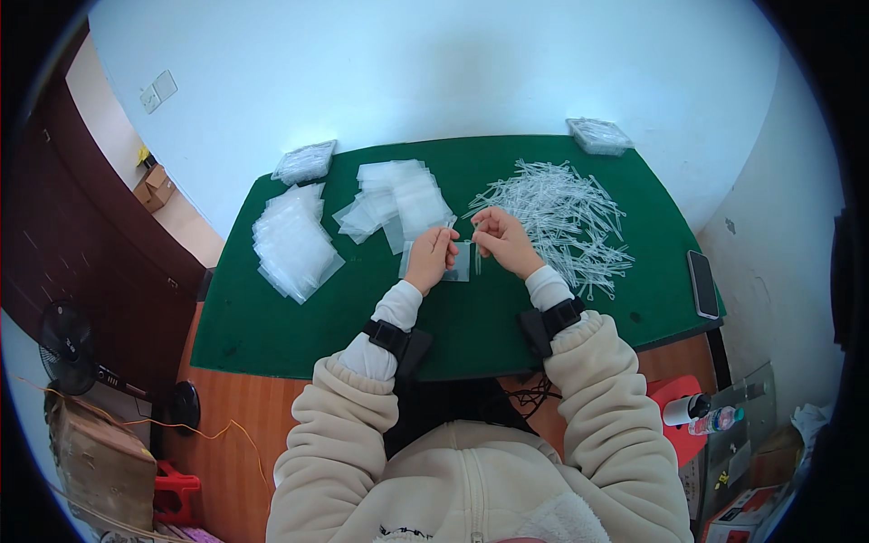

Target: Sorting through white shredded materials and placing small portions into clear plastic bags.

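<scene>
Head view. A person in a cream fleece jacket is sitting at a table covered by a green felt mat, with both forearms coming in from the lower edge and a black strap around each wrist.

The left hand is resting on a small clear plastic zip bag lying flat on the mat, fingers curled together and pressing down on the bag's left part near its upper edge. The bag is lying at the centre of the mat, directly between the two hands.

The right hand is hovering just above and right of that bag, with its fingertips pinched together. They seem to be closing on a thin clear plastic pipette hanging down toward the bag's opening, but the piece is too small and pale to confirm the grip.

Just right of the right hand, a large loose heap of clear plastic pipettes is spreading across the mat. Behind the left hand, a fanned pile of empty clear bags is lying; further left, a thicker stack of clear bags is sitting well apart from the hands.

Two clear plastic packs are sitting at the mat's far corners, one left, one right. A black phone is lying at the mat's right edge.
</scene>
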`<act>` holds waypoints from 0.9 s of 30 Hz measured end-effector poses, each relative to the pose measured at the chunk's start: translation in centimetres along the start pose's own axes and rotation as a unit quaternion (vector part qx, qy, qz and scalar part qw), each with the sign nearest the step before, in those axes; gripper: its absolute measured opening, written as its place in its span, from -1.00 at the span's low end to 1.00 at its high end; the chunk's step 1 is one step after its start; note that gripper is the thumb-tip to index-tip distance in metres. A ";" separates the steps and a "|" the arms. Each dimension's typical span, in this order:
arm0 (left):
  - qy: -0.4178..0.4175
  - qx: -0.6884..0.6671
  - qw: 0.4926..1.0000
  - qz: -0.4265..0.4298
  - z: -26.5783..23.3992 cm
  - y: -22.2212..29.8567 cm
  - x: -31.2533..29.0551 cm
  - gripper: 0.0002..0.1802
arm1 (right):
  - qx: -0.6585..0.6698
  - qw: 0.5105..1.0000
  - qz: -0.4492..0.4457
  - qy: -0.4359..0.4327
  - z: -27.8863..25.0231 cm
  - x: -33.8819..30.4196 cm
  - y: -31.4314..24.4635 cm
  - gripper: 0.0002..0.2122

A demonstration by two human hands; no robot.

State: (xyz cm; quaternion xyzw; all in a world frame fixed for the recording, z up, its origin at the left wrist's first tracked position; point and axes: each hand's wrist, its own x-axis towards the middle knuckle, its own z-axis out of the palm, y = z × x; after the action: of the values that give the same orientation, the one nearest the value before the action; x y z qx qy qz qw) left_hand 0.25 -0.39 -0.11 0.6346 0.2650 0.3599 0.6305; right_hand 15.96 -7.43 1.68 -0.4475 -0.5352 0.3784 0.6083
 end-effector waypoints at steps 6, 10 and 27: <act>-0.046 0.051 0.998 0.009 0.1 0.0 -0.1 -0.73 | 0.016 1.000 -0.003 0.000 0.0 0.0 0.2 -0.87; -0.062 0.071 0.996 0.008 0.3 0.2 -0.3 -0.73 | 0.024 1.000 0.004 0.000 0.1 0.1 0.5 -0.89; -0.115 -0.036 0.990 -0.069 0.9 0.9 -0.8 -0.70 | -0.132 0.983 -0.084 0.099 0.2 0.0 1.2 -0.88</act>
State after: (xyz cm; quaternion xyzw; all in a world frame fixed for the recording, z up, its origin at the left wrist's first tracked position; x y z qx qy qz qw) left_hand 0.36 -1.67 0.75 0.6290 0.2210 0.2497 0.7023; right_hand 15.77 -7.08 0.58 -0.5129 -0.5535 0.2057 0.6231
